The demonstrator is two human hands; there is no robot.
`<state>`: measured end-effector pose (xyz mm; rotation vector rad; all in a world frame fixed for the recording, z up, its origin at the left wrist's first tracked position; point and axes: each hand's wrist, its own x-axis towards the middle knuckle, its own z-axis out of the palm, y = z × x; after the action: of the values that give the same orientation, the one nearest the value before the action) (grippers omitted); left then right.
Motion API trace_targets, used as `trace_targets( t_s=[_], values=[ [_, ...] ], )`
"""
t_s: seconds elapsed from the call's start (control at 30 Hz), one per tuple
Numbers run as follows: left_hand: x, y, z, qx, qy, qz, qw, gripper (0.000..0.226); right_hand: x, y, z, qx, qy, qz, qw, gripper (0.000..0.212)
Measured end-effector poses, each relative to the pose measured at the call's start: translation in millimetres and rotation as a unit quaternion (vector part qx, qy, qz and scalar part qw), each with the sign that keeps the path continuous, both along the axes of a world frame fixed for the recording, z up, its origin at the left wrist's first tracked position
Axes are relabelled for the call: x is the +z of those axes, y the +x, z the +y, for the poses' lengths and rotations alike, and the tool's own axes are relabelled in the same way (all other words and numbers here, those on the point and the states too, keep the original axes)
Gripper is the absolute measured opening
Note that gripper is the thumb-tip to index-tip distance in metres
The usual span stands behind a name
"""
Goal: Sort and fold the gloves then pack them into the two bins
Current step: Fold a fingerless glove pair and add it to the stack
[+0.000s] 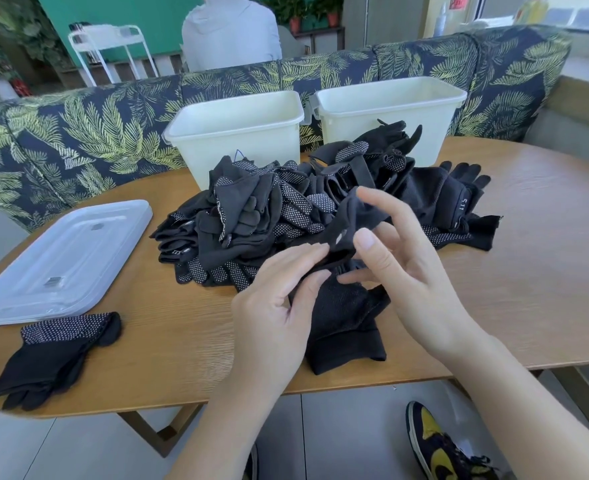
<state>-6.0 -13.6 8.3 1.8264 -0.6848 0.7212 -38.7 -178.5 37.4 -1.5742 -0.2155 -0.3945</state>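
At about eight o'clock on the wooden table [182, 341], a folded pair of black dotted gloves [57, 348] is lying alone near the front edge, and just behind it, at nine o'clock, a clear plastic lid [61, 261] is resting flat. Moving to the centre, a big pile of black gloves [269, 209] is spreading across the table, most of them still loose and mixed, some showing white grip dots. Behind the pile, at twelve o'clock, the left white bin [237, 133] is standing, and at one o'clock the right white bin [390, 112] is standing beside it; what shows of their insides is looking empty. In front of the pile, the left hand [279, 306] is pinching one black glove [341, 306] with its fingertips, and the right hand [400, 258] is holding the same glove from the other side, thumb and fingers curling round the fabric. The cuff of this glove is hanging down to the table edge at six o'clock. I judge the task is only starting: one pair is looking finished, nothing is seeming packed, and almost the whole pile is waiting.
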Motion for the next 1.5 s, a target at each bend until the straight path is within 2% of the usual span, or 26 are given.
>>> trace_targets(
  t_s=[0.17,0.33,0.43,0.57,0.97,1.5],
  values=[
    [-14.4,-4.1,10.2,0.027,0.058,-0.068,0.996,0.023,-2.5,-1.5,-8.0,-0.013,-0.004,0.044,0.999,0.043],
    [-31.3,-12.6,17.3,-0.015,0.122,-0.125,0.984,0.021,-11.7,3.8,-19.2,-0.014,-0.03,0.097,0.995,0.057],
    [-38.2,-15.9,20.5,-0.055,0.157,-0.111,0.98,0.021,-15.1,7.3,-25.4,-0.036,-0.04,0.145,0.988,0.068],
    [-43.2,-16.6,22.8,-0.072,0.182,-0.095,0.976,0.019,-17.2,4.0,-30.6,-0.071,-0.117,0.163,0.977,0.07],
    [-41.1,-19.3,21.6,-0.109,0.177,-0.096,0.973,0.014,-20.5,3.5,-32.0,-0.087,-0.157,0.186,0.966,0.064],
    [-42.2,-24.6,23.0,-0.105,0.136,-0.115,0.978,0.016,-25.2,2.3,-35.6,-0.106,-0.157,0.122,0.974,0.061]
  ],
)
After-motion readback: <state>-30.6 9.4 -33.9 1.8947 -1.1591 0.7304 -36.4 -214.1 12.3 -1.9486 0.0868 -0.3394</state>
